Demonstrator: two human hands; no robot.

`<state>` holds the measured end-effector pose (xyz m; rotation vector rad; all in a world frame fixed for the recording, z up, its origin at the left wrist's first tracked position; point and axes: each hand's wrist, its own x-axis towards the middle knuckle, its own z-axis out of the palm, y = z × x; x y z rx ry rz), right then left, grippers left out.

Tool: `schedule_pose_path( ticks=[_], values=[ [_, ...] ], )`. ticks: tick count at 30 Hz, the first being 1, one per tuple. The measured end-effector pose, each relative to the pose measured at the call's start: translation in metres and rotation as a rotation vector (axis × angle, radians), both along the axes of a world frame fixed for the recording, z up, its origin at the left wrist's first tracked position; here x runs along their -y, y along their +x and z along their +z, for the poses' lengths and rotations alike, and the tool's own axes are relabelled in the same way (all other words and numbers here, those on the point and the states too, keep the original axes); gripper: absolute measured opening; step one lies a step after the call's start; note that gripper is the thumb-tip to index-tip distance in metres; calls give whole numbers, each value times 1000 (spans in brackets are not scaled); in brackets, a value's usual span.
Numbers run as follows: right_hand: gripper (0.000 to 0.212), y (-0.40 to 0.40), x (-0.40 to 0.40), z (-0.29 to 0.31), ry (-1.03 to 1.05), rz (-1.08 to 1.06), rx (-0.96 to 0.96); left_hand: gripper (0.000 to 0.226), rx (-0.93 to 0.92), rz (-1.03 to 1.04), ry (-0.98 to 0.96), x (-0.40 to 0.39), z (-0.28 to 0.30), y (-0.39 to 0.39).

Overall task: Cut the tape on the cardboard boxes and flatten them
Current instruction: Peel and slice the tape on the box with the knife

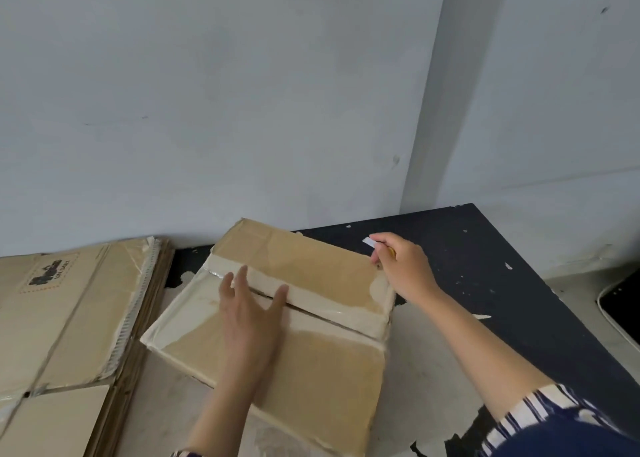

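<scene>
Items I log on my feed, apart from the work:

1. Wall (207, 93), pale grey-blue, plain, filling the view from 9 through 12 to 3 o'clock.
2. Lighter vertical strip (438, 110) at 1 o'clock, where the wall steps or turns a corner; I cannot tell which.
3. Small dark scuff (396, 160) on the wall, just right of centre; a second speck (604, 10) toward 2 o'clock.
4. Tabletop (502, 283), black, its coating chipped in white flecks, running from centre to 4 o'clock.
5. Worn pale patch (426, 370) of that top at 5 o'clock, the black peeled off.
6. Dark object with a white rim (623, 304), cut off by the edge at 3 o'clock; unidentified.
</scene>
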<state>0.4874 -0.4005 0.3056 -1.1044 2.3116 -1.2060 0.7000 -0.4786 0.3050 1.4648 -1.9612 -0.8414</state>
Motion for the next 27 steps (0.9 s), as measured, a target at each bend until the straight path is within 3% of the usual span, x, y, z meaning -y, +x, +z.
schedule_pose_path(
  ticks=[3,7,12,19,23,27],
  values=[
    [28,9,-27,-5,-38,-69,11,79,32,-21,73,-1,4,-10],
    [29,30,-56,-9,-22,-161,-57,83,-110,7,122,0,12,-35],
    [29,45,-86,-9,-18,-121,-99,83,-159,29,224,16,11,-60],
    [23,65,-109,-9,-147,-98,177,93,7,69,350,28,26,-84],
    [20,71,-108,-8,-171,-75,492,79,28,36,342,38,25,-85],
    [16,55,-90,-4,-227,-164,407,74,54,-142,287,29,20,-80]
  ],
)
